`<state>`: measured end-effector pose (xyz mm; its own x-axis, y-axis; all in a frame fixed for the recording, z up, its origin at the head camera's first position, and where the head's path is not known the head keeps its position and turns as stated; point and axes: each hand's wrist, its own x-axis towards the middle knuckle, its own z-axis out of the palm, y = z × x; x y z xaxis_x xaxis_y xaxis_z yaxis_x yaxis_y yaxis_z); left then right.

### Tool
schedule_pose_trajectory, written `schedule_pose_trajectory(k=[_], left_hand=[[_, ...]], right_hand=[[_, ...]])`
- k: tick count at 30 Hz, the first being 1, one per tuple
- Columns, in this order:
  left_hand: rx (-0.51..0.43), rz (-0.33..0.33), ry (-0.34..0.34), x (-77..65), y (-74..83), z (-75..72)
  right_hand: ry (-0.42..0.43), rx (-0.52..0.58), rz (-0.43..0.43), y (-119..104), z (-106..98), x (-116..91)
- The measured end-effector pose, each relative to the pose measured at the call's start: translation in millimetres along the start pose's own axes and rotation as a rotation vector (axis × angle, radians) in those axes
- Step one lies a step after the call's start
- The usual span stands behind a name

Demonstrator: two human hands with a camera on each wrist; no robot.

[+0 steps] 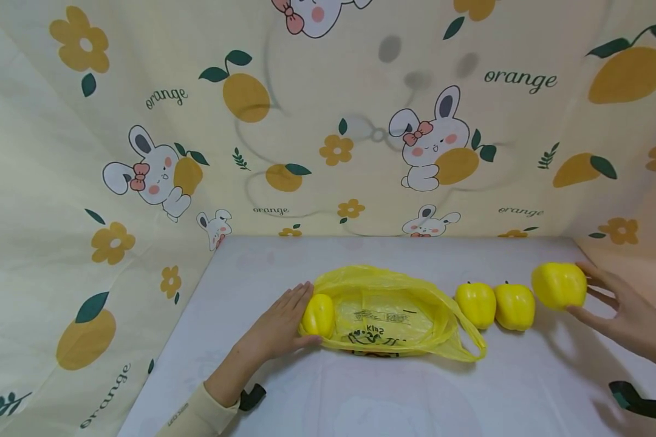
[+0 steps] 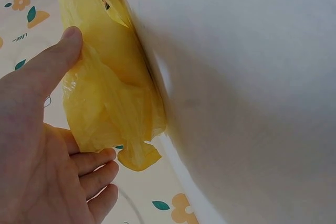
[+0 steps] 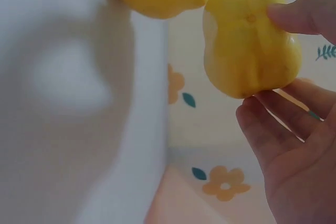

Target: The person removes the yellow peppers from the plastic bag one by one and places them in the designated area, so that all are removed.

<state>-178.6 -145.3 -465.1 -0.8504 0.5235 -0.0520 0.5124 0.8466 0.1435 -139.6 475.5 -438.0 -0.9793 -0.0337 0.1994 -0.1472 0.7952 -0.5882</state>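
Observation:
A yellow plastic bag (image 1: pixel 393 346) lies on the table with its mouth spread wide, dark print showing on it. Inside its left end sits a yellow bell pepper (image 1: pixel 319 315). My left hand (image 1: pixel 281 321) rests against that end, fingers fairly straight along the outside and thumb at the near rim; the left wrist view shows the thumb touching the crinkled plastic (image 2: pixel 113 93). At the right, my right hand (image 1: pixel 628 309) grips another yellow bell pepper (image 1: pixel 559 285) between thumb and fingers, above the table. Two more yellow bell peppers, one (image 1: pixel 475 305) beside the other (image 1: pixel 515 308), stand right of the bag.
The bag's handle loop (image 1: pixel 472 346) extends toward the nearer standing pepper. A white table (image 1: pixel 388 394) lies under everything. Patterned cloth (image 1: pixel 306 139) with rabbits and oranges hangs behind and along the sides.

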Motion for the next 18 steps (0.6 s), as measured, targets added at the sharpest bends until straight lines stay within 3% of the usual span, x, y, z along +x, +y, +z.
schedule_pose_trajectory(k=[11,18], left_hand=[[0.019,0.021,0.004,0.9,-1.1,2.0],[0.025,0.02,0.008,0.9,-1.1,2.0]], right_hand=[[-0.101,-0.107,0.121,23.8,3.3,-2.8],[-0.107,-0.095,0.094,32.6,8.9,-1.2]])
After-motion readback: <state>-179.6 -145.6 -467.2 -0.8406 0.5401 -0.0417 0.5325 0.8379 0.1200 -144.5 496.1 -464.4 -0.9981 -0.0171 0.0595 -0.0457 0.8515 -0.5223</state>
